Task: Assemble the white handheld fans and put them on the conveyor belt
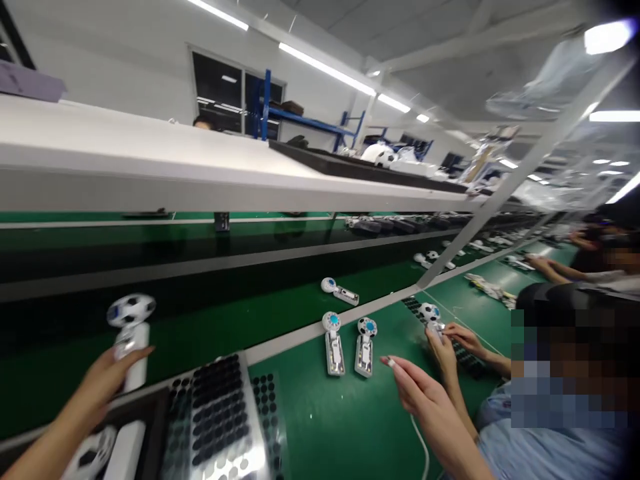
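Two white parts, one of them patched with black, lay in the dark tray nearest you. Beside it were sheets of black dots. Your left hand was closed around the lower part of a soccer-ball device, holding it upright above the tray's far side; its round head was white with black patches and a touch of blue, its body slim and white, the details blurred. Your right hand pinched a small pale tip between thumb and fingers. A white cable hung just below that hand; whether they joined, I could not tell.

Further off on the green table, a plain-headed device and a black-patched device lay side by side, blue-centred, their bodies showing open recesses. To the right, a co-worker's hands held another device. Past the pale rail, one more unit lay on the dark green belt, beneath the white shelf.
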Action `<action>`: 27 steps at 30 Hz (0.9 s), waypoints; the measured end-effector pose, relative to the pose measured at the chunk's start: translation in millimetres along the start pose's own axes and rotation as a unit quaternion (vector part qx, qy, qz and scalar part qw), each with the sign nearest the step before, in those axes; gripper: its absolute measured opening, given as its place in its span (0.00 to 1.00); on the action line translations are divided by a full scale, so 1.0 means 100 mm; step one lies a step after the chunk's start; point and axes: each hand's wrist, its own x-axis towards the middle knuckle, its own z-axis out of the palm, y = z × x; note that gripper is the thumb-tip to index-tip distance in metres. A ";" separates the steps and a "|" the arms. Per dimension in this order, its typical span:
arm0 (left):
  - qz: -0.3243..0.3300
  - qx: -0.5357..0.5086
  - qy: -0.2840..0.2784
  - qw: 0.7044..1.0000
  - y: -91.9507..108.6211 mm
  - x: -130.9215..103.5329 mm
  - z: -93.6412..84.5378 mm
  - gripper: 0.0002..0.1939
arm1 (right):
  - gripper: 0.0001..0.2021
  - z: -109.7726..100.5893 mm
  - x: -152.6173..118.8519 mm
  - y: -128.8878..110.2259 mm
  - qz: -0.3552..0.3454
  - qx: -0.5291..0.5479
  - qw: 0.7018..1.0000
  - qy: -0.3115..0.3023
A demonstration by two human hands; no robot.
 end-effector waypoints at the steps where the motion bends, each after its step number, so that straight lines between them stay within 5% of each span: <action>1: -0.028 -0.101 -0.056 0.993 0.10 -0.24 0.17 0.17 | 0.20 0.04 0.03 0.01 0.003 0.005 0.999 -0.042; 7: -0.137 -0.452 -0.263 0.841 0.78 -1.50 1.33 0.14 | 0.15 0.18 0.11 0.09 -0.035 0.009 0.969 -0.244; 11: -0.186 -0.483 -0.341 0.785 0.88 -1.99 1.63 0.13 | 0.13 0.13 0.09 0.14 -0.095 -0.058 0.952 -0.287; 18: -0.199 -0.407 -0.329 0.829 0.76 -2.38 1.75 0.08 | 0.14 0.20 -0.08 0.32 -0.126 -0.065 0.923 -0.358; 27: -0.182 -0.378 -0.303 0.856 0.90 -2.54 1.62 0.10 | 0.13 0.32 -0.23 0.25 -0.127 -0.061 0.912 -0.385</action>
